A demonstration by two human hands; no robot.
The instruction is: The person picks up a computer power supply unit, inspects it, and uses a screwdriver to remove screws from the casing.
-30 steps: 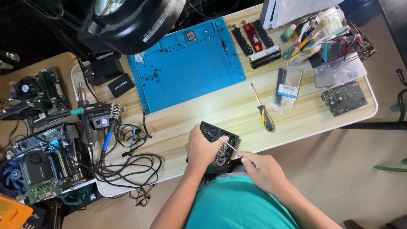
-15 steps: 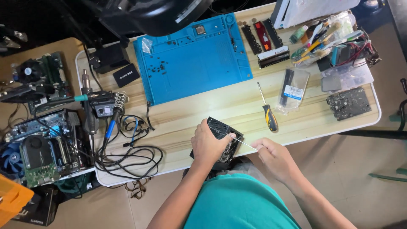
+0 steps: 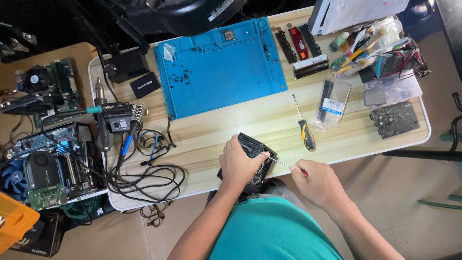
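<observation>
Two hands work on a black metal box at the near edge of a wooden table.

The left hand (image 3: pixel 239 166) wraps its fingers over the top of the black box (image 3: pixel 250 154), a case with a mesh side, tilted up on the table's (image 3: pixel 216 132) front edge just before the person's body. The right hand (image 3: pixel 321 182) pinches a thin screwdriver (image 3: pixel 284 164), fingers closed round its handle, the tip meeting the box's right side. A second screwdriver with a yellow and black handle (image 3: pixel 304 126) lies just beyond, and a blue work mat (image 3: pixel 221 67) sits farther back. Coiled cables (image 3: pixel 144 175) and a soldering station (image 3: pixel 118 120) lie to the left, near bare circuit boards (image 3: pixel 43 159).
</observation>
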